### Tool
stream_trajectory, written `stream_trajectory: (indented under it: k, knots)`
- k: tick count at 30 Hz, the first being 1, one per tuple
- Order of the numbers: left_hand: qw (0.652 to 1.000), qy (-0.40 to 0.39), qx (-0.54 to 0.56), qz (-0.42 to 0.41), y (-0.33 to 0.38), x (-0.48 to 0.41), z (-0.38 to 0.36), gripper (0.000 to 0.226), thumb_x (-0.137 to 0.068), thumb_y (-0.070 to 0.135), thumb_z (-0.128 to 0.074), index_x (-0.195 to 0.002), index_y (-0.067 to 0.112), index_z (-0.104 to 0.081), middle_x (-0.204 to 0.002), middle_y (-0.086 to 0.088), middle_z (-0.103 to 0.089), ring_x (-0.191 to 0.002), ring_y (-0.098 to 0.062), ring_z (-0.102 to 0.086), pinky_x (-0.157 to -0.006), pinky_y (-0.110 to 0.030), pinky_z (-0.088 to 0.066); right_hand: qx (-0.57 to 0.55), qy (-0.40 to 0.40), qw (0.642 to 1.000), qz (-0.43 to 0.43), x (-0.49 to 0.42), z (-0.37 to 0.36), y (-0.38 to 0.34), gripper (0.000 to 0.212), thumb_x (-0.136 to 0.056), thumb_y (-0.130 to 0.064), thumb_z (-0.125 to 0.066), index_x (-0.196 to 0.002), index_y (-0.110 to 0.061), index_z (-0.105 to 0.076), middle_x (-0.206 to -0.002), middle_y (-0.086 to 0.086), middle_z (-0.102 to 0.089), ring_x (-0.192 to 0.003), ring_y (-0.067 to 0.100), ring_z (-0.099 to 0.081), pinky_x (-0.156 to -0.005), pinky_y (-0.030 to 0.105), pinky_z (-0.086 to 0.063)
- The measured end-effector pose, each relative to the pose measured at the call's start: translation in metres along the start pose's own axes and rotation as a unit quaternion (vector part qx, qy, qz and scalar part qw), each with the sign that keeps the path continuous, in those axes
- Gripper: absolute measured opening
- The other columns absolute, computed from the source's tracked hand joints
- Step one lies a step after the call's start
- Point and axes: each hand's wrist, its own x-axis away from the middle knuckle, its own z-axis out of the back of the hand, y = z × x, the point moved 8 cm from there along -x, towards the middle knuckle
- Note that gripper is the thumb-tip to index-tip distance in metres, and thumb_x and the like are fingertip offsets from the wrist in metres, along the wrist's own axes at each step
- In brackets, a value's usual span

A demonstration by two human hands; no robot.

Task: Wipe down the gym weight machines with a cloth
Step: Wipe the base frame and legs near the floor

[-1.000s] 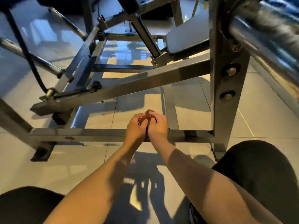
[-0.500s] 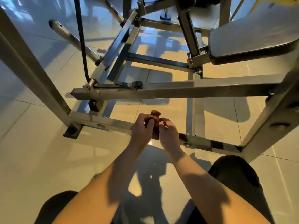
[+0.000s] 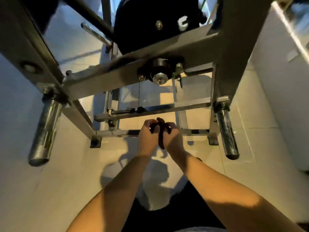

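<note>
Pale glossy floor (image 3: pixel 50 181) tiles lie under both grips, with the arms' shadows on them just nearer me. The frame's low bar (image 3: pixel 117 132) runs left to right just behind the grips. One steel peg (image 3: pixel 45 131) slopes down well to their left and another peg (image 3: pixel 227 131) to their right. Above and beyond, a crossbeam (image 3: pixel 117 77) carries a pulley (image 3: pixel 160 76). A white wall (image 3: pixel 275 97) stands far right. I see the left grip (image 3: pixel 147 136) and right grip (image 3: pixel 173 136) side by side, fingers curled. Both are clamped on the dark cloth (image 3: pixel 161 139), bunched between them, one end poking up past the knuckles.
</note>
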Motion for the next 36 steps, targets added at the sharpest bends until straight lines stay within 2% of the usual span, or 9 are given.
stream_trajectory:
  k: [4, 6, 9, 11, 17, 20, 23, 26, 36]
  knots:
    - [0.998, -0.043, -0.008, -0.053, 0.069, 0.038, -0.003, 0.015, -0.101, 0.025, -0.060, -0.115, 0.020, -0.059, -0.101, 0.007, -0.064, -0.095, -0.007, -0.060, -0.076, -0.009, -0.044, -0.011, 0.048, 0.999, 0.001, 0.038, 0.063, -0.059, 0.027, -0.097, -0.007, -0.043, -0.079, -0.011, -0.063, -0.069, -0.001, -0.063, -0.067, 0.013, -0.062, -0.056, 0.018, -0.046]
    - [0.994, -0.069, -0.007, -0.080, 0.094, 0.055, -0.013, 0.005, -0.102, 0.023, -0.057, -0.107, 0.023, -0.059, -0.096, 0.005, -0.064, -0.091, -0.010, -0.062, -0.073, -0.013, -0.046, 0.013, 0.085, 0.996, -0.017, 0.049, 0.092, -0.068, 0.029, -0.102, -0.009, -0.041, -0.090, -0.009, -0.067, -0.075, -0.001, -0.063, -0.071, 0.015, -0.062, -0.060, 0.014, -0.044]
    - [0.988, -0.083, -0.050, -0.117, 0.122, 0.071, -0.037, 0.013, -0.105, 0.027, -0.051, -0.111, 0.017, -0.059, -0.100, -0.002, -0.067, -0.095, -0.019, -0.065, -0.083, -0.027, -0.055, 0.005, 0.109, 0.994, 0.004, 0.055, 0.126, -0.067, 0.035, -0.101, -0.029, -0.040, -0.095, -0.008, -0.068, -0.084, 0.008, -0.068, -0.073, 0.022, -0.065, -0.068, 0.034, -0.056]
    - [0.988, -0.087, -0.062, -0.109, 0.133, 0.076, -0.060, 0.023, -0.105, 0.034, -0.051, -0.118, 0.016, -0.058, -0.107, -0.002, -0.067, -0.098, -0.021, -0.065, -0.088, -0.035, -0.056, -0.024, 0.103, 0.994, -0.018, 0.054, 0.152, -0.065, 0.029, -0.102, -0.025, -0.043, -0.100, -0.008, -0.066, -0.090, 0.009, -0.067, -0.080, 0.020, -0.066, -0.072, 0.025, -0.057]
    - [0.997, -0.038, -0.049, -0.051, 0.153, 0.095, -0.133, 0.014, -0.098, 0.023, -0.059, -0.113, 0.024, -0.058, -0.100, -0.001, -0.064, -0.089, -0.017, -0.066, -0.073, -0.018, -0.059, -0.023, 0.079, 0.996, 0.017, 0.032, 0.239, -0.041, 0.019, -0.099, -0.015, -0.047, -0.103, -0.017, -0.066, -0.100, 0.007, -0.065, -0.090, 0.011, -0.063, -0.079, 0.018, -0.055]
    - [0.996, 0.007, -0.060, -0.072, 0.180, 0.111, -0.165, 0.015, -0.100, 0.007, -0.057, -0.114, 0.011, -0.061, -0.099, 0.001, -0.060, -0.082, -0.008, -0.058, -0.058, -0.002, -0.043, -0.012, 0.045, 0.998, 0.047, 0.011, 0.277, -0.032, 0.020, -0.097, -0.020, -0.047, -0.097, -0.019, -0.067, -0.096, 0.006, -0.067, -0.091, 0.019, -0.065, -0.088, 0.032, -0.055]
    - [0.994, 0.024, -0.074, -0.079, 0.206, 0.124, -0.200, 0.024, -0.098, 0.011, -0.060, -0.118, 0.024, -0.060, -0.107, 0.009, -0.062, -0.097, -0.009, -0.058, -0.069, -0.002, -0.040, -0.029, 0.002, 0.997, 0.073, -0.007, 0.316, -0.029, 0.021, -0.100, -0.017, -0.050, -0.093, -0.012, -0.069, -0.086, 0.006, -0.070, -0.081, 0.022, -0.067, -0.077, 0.029, -0.056]
    - [0.989, 0.053, -0.090, -0.104, 0.229, 0.134, -0.222, 0.020, -0.097, 0.013, -0.063, -0.114, 0.024, -0.063, -0.101, 0.012, -0.064, -0.093, -0.003, -0.059, -0.076, -0.003, -0.040, -0.027, -0.021, 0.992, 0.125, -0.020, 0.348, -0.031, 0.016, -0.102, -0.023, -0.052, -0.092, -0.018, -0.064, -0.086, 0.005, -0.069, -0.077, 0.024, -0.067, -0.074, 0.043, -0.059]
    - [0.982, 0.168, -0.041, -0.073, 0.253, 0.160, -0.250, 0.016, -0.102, 0.025, -0.057, -0.088, 0.029, -0.064, -0.090, 0.006, -0.067, -0.086, -0.007, -0.062, -0.073, -0.020, -0.045, -0.028, -0.162, 0.981, 0.105, -0.036, 0.374, -0.035, 0.019, -0.102, -0.015, -0.051, -0.104, -0.020, -0.070, -0.097, 0.002, -0.069, -0.090, 0.016, -0.067, -0.086, 0.037, -0.060]
